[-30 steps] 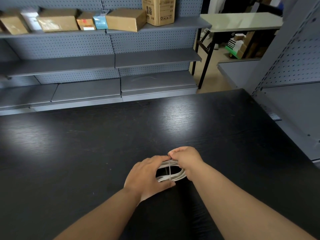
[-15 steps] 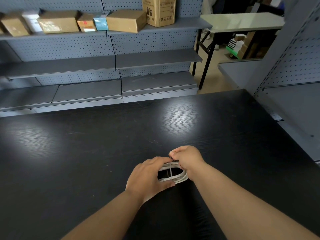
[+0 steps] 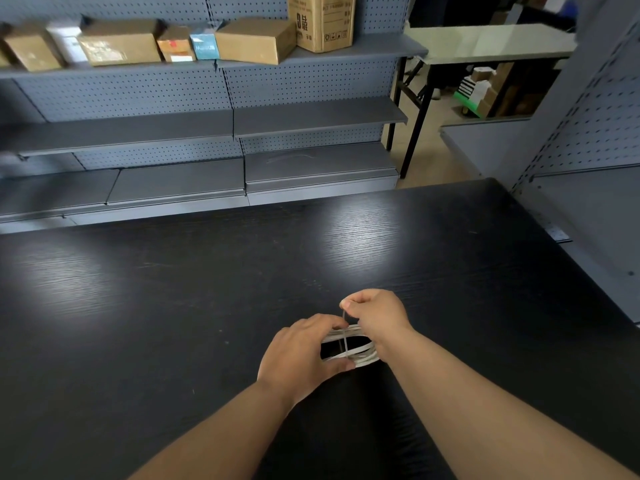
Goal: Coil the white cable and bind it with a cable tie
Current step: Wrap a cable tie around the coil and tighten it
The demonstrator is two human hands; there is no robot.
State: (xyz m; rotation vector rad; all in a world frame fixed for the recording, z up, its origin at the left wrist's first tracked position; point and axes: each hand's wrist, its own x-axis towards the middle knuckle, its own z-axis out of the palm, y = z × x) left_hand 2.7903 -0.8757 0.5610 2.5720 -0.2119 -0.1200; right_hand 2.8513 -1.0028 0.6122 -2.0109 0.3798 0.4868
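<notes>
In the head view, your left hand (image 3: 300, 356) curls round the left side of the coiled white cable (image 3: 362, 358), thumb at its near side and fingers over the top. Your right hand (image 3: 377, 317) pinches the free end of the cable tie (image 3: 343, 320) between thumb and forefinger, and the tie crosses the coil's strands. The coil is toward the near edge of the black bench (image 3: 173, 306), a little right of its middle. Whether it touches the bench, you cannot tell. Cardboard boxes (image 3: 256, 41) line the grey shelf (image 3: 363, 51) beyond the far edge.
</notes>
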